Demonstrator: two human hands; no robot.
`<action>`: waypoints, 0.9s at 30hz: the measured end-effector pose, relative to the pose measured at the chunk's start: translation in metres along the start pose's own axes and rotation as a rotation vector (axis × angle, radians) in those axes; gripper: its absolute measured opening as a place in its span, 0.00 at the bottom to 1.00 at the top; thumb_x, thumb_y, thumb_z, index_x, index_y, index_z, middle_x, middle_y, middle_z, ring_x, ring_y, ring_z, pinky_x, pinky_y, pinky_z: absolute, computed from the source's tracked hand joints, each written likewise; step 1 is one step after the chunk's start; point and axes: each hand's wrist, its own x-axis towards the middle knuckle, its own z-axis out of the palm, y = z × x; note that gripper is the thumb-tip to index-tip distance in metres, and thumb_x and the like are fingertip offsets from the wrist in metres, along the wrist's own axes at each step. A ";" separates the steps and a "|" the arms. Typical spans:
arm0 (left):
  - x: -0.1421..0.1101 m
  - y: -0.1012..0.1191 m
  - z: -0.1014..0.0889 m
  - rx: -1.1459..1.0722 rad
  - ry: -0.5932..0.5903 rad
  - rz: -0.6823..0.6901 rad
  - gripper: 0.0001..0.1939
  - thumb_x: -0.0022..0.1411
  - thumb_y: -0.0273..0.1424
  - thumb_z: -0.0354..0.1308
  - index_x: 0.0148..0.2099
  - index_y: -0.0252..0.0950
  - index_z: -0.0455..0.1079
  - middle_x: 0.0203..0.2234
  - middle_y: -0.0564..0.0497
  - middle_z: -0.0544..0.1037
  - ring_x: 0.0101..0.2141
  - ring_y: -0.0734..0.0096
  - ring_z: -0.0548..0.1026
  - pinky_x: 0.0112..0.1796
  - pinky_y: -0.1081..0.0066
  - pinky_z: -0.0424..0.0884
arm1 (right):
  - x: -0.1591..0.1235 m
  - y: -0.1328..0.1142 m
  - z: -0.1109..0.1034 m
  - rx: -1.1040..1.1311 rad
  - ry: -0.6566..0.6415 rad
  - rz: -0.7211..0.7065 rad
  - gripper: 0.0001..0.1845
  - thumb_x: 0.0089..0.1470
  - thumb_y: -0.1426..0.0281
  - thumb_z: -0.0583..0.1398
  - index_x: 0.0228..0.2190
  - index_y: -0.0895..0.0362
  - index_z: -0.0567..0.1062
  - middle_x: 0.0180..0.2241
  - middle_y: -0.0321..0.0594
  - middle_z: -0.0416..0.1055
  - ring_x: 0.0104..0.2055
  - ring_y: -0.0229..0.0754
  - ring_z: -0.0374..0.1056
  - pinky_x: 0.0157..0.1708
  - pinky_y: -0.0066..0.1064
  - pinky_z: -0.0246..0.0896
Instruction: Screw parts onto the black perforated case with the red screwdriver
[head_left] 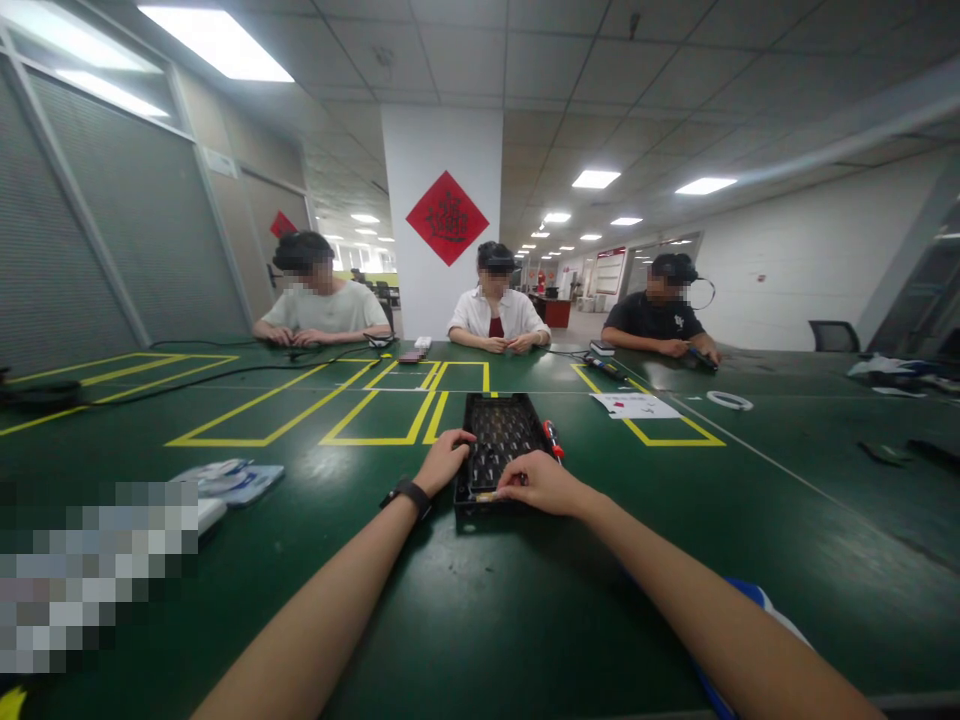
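A black tray [463, 510] stands on the green table in front of me, with rows of small metallic pieces in its dark insert. My left hand [444, 462] grips the tray's left wall, its fingertips curled over the rim. My right hand [538, 482] is over the near right part of the tray, thumb and fingers pinched together. Whatever lies between those fingers is too small and hidden to name. Just left of the right fingertips, a small yellowish piece [484, 496] lies along the tray's near end. A red-handled screwdriver [553, 440] rests against the tray's right side.
Yellow tape lines [217, 442] mark the green table [450, 620]. Plastic packets [251, 482] lie to the left, a white sheet [636, 405] and a white ring [729, 400] to the right. Three people sit across the table. A blue-and-white item [750, 592] is partly behind my right forearm.
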 end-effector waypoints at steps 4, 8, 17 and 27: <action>0.001 0.001 0.001 0.056 0.002 0.055 0.14 0.51 0.24 0.46 0.36 0.35 0.71 0.38 0.48 0.73 0.44 0.66 0.67 0.48 0.66 0.61 | 0.000 0.003 0.001 0.005 0.005 -0.010 0.12 0.49 0.64 0.59 0.30 0.59 0.77 0.28 0.39 0.74 0.29 0.36 0.67 0.33 0.26 0.58; 0.000 0.001 0.001 0.066 -0.016 0.089 0.14 0.51 0.24 0.44 0.35 0.34 0.71 0.36 0.48 0.73 0.43 0.66 0.67 0.48 0.66 0.61 | 0.001 0.003 0.002 -0.003 0.022 -0.031 0.12 0.48 0.64 0.59 0.29 0.59 0.77 0.28 0.39 0.74 0.30 0.36 0.66 0.32 0.25 0.57; -0.001 0.002 0.000 0.070 -0.026 0.086 0.15 0.53 0.25 0.44 0.35 0.35 0.71 0.37 0.48 0.72 0.46 0.66 0.65 0.50 0.66 0.59 | 0.000 -0.001 -0.001 -0.018 0.011 -0.027 0.13 0.48 0.62 0.59 0.31 0.58 0.78 0.28 0.40 0.74 0.30 0.36 0.65 0.32 0.25 0.57; -0.001 0.003 0.001 0.074 -0.032 0.068 0.15 0.52 0.24 0.43 0.34 0.35 0.72 0.37 0.48 0.72 0.47 0.65 0.64 0.51 0.65 0.58 | 0.000 0.001 0.001 -0.014 0.039 -0.039 0.12 0.48 0.62 0.59 0.30 0.58 0.78 0.28 0.39 0.74 0.30 0.36 0.65 0.32 0.25 0.57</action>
